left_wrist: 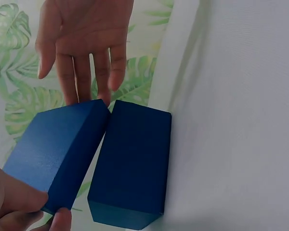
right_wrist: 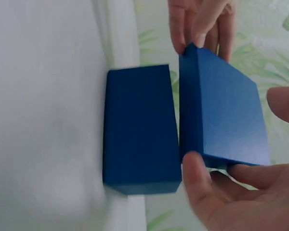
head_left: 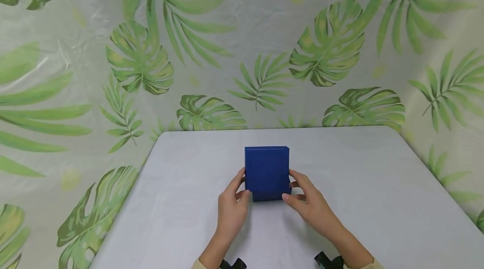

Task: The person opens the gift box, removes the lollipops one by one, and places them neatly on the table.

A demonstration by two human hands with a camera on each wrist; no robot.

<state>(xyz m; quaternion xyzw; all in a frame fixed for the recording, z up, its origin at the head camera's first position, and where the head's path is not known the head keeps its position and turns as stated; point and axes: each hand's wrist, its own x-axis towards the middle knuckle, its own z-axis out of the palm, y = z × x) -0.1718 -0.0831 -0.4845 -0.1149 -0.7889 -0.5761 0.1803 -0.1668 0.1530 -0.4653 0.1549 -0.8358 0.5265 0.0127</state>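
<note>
Item: one dark blue box [head_left: 266, 172], square in plan, standing near the middle of a white table [head_left: 378, 201], towards the person's side. The box was in two parts. The lid [left_wrist: 58, 149] was lifted and tilted away from the base [left_wrist: 132, 163], with one edge of the lid close against the top of the base; both wrist views showed a narrow wedge-shaped gap between the two, and whether they touched along that edge could not be told. The base sat on the table surface. The left hand [head_left: 231, 208] was at the left side of the box, thumb and fingers curled against the lid's edge, gripping it; in the right wrist view its fingertips [right_wrist: 198, 36] showed at the lid's far corner. The right hand [head_left: 311, 206] was at the right side, thumb [right_wrist: 197, 178] pressed on the lid's near corner and fingers curved under it, likewise gripping the lid. Neither hand was seen holding the base. What lay inside the base was hidden in every view. Surroundings: a pale backdrop [head_left: 242, 50] printed with green palm and monstera leaves rose behind the table and hung down on both sides. Dark wrist-mounted devices [head_left: 329, 260] showed at the lower edge of the head view, one by each forearm.
</note>
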